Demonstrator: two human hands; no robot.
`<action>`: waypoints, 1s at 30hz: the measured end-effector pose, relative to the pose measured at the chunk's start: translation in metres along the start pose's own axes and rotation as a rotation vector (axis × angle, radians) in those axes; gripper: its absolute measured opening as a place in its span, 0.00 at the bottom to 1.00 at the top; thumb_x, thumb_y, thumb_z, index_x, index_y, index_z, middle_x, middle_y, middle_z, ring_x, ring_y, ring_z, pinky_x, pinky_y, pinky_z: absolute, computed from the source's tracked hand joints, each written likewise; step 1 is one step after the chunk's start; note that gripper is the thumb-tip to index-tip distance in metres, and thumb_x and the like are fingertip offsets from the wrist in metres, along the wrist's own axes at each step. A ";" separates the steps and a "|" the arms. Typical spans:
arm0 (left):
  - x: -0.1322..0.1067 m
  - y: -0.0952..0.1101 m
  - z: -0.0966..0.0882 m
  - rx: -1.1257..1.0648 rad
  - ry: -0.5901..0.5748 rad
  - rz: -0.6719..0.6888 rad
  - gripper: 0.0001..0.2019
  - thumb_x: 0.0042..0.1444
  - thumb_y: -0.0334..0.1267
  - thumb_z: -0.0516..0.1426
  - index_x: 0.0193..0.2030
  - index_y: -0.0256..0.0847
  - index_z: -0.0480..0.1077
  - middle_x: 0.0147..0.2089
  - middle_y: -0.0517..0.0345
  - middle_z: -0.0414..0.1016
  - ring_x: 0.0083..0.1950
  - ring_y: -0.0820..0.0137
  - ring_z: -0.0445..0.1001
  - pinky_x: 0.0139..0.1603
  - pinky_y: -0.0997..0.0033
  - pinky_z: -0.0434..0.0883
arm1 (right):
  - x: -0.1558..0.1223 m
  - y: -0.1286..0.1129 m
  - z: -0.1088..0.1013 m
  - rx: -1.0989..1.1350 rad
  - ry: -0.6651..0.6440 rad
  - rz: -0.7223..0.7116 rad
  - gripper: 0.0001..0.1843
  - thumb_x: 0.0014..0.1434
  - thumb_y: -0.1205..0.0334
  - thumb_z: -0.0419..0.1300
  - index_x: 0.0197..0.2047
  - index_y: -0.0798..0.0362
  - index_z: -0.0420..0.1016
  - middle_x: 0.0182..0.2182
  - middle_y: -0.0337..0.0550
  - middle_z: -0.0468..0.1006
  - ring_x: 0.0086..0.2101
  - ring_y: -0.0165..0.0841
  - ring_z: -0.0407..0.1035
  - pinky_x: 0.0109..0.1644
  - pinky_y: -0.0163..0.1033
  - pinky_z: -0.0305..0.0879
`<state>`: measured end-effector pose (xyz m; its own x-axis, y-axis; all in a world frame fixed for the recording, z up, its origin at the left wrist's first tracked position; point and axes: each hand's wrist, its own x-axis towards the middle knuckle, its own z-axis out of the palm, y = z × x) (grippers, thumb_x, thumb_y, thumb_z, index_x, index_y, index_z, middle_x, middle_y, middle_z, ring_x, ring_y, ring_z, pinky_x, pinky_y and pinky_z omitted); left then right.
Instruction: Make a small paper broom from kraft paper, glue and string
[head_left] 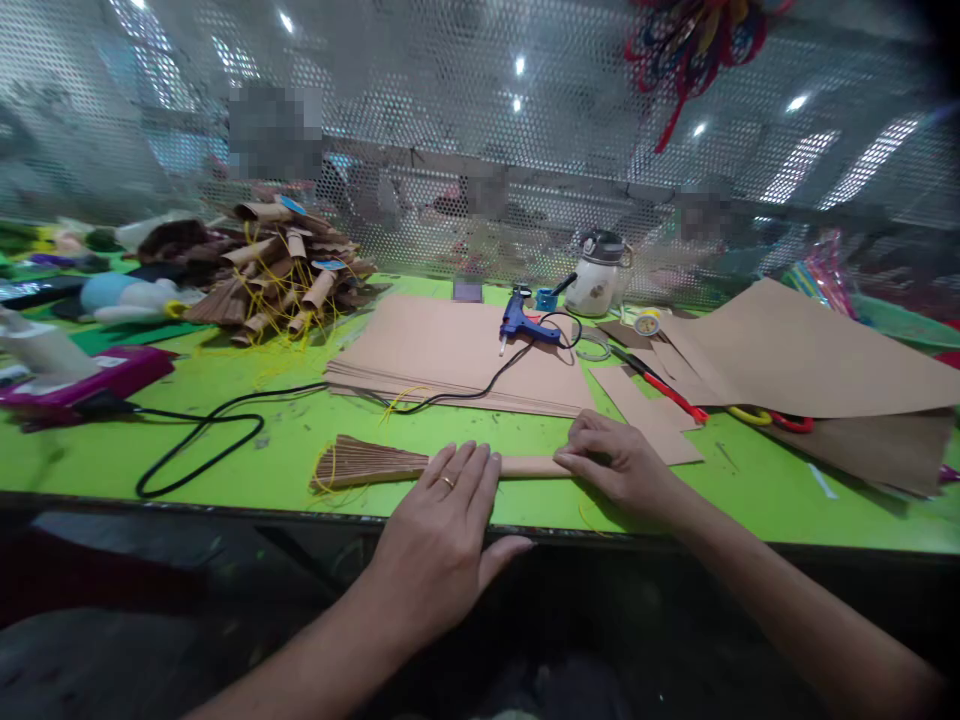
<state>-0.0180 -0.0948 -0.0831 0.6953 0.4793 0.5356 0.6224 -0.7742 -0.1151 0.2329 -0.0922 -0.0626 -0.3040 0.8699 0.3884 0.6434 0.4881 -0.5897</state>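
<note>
A long, narrow bundle of pleated brown paper (379, 462) lies along the near edge of the green table, its layered folds fanning out at the left end. Yellow string trails around that end. My left hand (442, 530) rests flat across the middle of the bundle with the fingers stretched out; a ring is on one finger. At the bundle's right end my right hand (616, 462) is closed, thumb and fingertips pinching the paper there. Just behind the bundle is a stack of flat brown paper sheets (442, 345).
A blue glue gun (525, 322) sits on the stack, its black cord running left. Finished-looking paper bundles with yellow strings (289, 265) are heaped back left. A white jug (594, 275), a red-handled tool (671, 395), scissors (772, 418) and large sheets (817, 350) are to the right.
</note>
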 end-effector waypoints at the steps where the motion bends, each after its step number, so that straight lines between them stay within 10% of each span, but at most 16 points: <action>1: 0.000 0.000 0.000 0.002 -0.004 0.001 0.33 0.61 0.53 0.53 0.60 0.23 0.64 0.60 0.32 0.69 0.62 0.47 0.67 0.62 0.46 0.66 | 0.000 0.000 0.000 -0.013 0.000 -0.008 0.09 0.62 0.65 0.60 0.29 0.55 0.75 0.28 0.41 0.66 0.31 0.33 0.64 0.33 0.38 0.61; 12: 0.007 -0.002 -0.009 -0.044 -0.080 -0.035 0.34 0.60 0.56 0.52 0.59 0.25 0.66 0.58 0.35 0.71 0.59 0.48 0.69 0.62 0.47 0.65 | 0.002 0.003 -0.001 -0.221 -0.017 -0.123 0.12 0.65 0.64 0.55 0.33 0.56 0.76 0.34 0.49 0.74 0.38 0.38 0.66 0.42 0.44 0.65; 20: 0.011 -0.003 -0.010 -0.059 -0.105 -0.053 0.33 0.60 0.55 0.52 0.60 0.26 0.65 0.60 0.35 0.70 0.61 0.48 0.67 0.63 0.48 0.63 | -0.006 -0.029 -0.025 -0.211 -0.054 -0.057 0.18 0.70 0.61 0.45 0.56 0.54 0.69 0.52 0.53 0.74 0.53 0.39 0.66 0.58 0.49 0.64; 30: 0.014 -0.007 -0.007 -0.049 -0.166 -0.071 0.33 0.62 0.57 0.48 0.60 0.28 0.65 0.62 0.36 0.68 0.63 0.50 0.65 0.65 0.49 0.61 | -0.031 -0.046 0.018 -0.521 -0.248 -0.037 0.30 0.69 0.51 0.45 0.69 0.56 0.50 0.66 0.55 0.57 0.65 0.44 0.50 0.66 0.62 0.47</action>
<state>-0.0149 -0.0855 -0.0686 0.7025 0.5921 0.3949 0.6565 -0.7533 -0.0384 0.2002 -0.1403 -0.0604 -0.4482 0.8740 0.1876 0.8711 0.4742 -0.1276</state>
